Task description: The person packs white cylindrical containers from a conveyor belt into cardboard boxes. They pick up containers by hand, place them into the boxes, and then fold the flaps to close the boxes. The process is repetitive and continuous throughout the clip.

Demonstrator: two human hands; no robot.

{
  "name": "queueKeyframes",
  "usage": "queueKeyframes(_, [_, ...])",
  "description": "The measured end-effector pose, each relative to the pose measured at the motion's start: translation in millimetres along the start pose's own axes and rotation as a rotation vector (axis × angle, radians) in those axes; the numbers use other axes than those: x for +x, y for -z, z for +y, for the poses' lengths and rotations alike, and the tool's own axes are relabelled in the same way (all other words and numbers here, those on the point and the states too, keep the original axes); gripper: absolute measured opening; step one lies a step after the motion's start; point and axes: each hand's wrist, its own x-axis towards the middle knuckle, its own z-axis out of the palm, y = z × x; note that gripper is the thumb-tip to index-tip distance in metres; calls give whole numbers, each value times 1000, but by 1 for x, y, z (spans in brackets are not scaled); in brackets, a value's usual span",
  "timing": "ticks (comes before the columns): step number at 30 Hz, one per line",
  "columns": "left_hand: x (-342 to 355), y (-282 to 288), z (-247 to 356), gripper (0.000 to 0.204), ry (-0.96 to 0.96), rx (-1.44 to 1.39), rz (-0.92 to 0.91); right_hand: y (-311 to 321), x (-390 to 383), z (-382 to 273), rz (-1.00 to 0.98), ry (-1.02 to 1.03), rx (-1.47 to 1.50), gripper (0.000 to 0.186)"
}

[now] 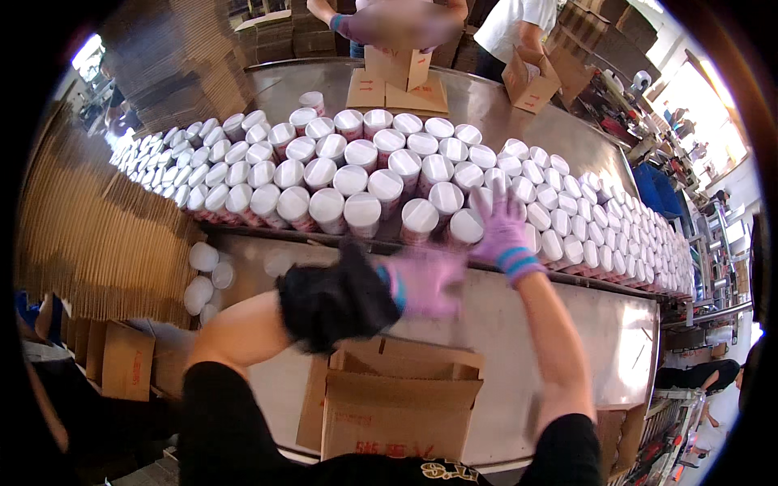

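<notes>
Here's the big metal table (604, 340), stretching right across, and crowding its left end are tall stacks of flat cardboard (113, 243), hemming that side in. Next, the cups (404, 164), rank upon rank of them, white-lidded and upright, filling the middle of the table in a long curved band! Nearer in, a brown carton (397, 409) stands at the person's front, flaps up, between body and cups. Over on the far side, one co-worker has gloved hands at a second carton (397, 69), and another leans over an open box (531, 79). A blue bin (656, 190) sits beyond the right-hand rows. Now the hands: the right hand (502, 231), pink-gloved, fingers spread wide over the front cups, nothing gripped; contact with the lids, can't tell. The left hand (425, 283) is a pink blur above the carton, its grip impossible to read, black cloth (336, 298) bunched behind its wrist. Smallest of all, loose white lids (198, 293) lie by the cardboard.
</notes>
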Motion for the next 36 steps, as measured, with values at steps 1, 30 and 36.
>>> queueKeyframes(1, [32,-2,-28,65,-133,583,620,-11,11,-5,-121,-70,3,97])
queueKeyframes(30, [-59,-9,39,47,259,-308,-800,80,-107,-89,-1447,669,573,61])
queueKeyframes(36, [-1,38,-26,64,226,703,302,63,4,-53,-151,159,130,77])
